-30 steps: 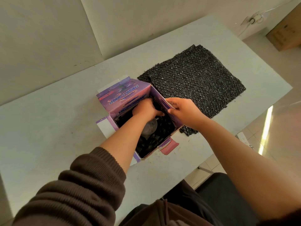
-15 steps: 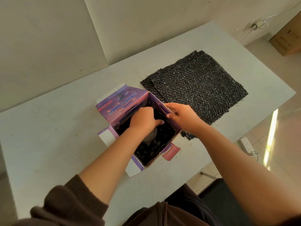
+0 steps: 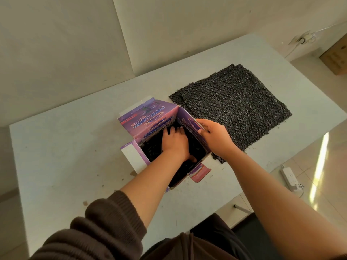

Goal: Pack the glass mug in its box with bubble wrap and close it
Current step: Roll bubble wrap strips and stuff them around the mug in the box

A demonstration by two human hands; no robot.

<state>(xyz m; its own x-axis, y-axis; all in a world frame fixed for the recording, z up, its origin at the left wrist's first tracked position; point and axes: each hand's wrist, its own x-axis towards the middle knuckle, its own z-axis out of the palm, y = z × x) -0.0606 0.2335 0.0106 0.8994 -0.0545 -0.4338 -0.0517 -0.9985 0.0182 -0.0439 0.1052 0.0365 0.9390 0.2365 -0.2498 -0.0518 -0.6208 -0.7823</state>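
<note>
A purple cardboard box (image 3: 150,119) stands open on the white table (image 3: 65,137), lined with black bubble wrap (image 3: 150,150). My left hand (image 3: 174,145) is inside the box, fingers spread flat and pressing down on the wrap. The glass mug is hidden under that hand and the wrap. My right hand (image 3: 214,137) grips the top edge of the box's right wall, thumb inside and fingers outside. The box's flaps stand open on all sides.
Two stacked sheets of black bubble wrap (image 3: 231,102) lie on the table right of the box. The table's near edge runs close below the box. A white power strip (image 3: 290,178) lies on the floor, and a brown carton (image 3: 336,59) sits far right.
My left hand has gone from curled over the mug to lying flat on the wrap, and the glass no longer shows. My right hand keeps its hold on the box wall.
</note>
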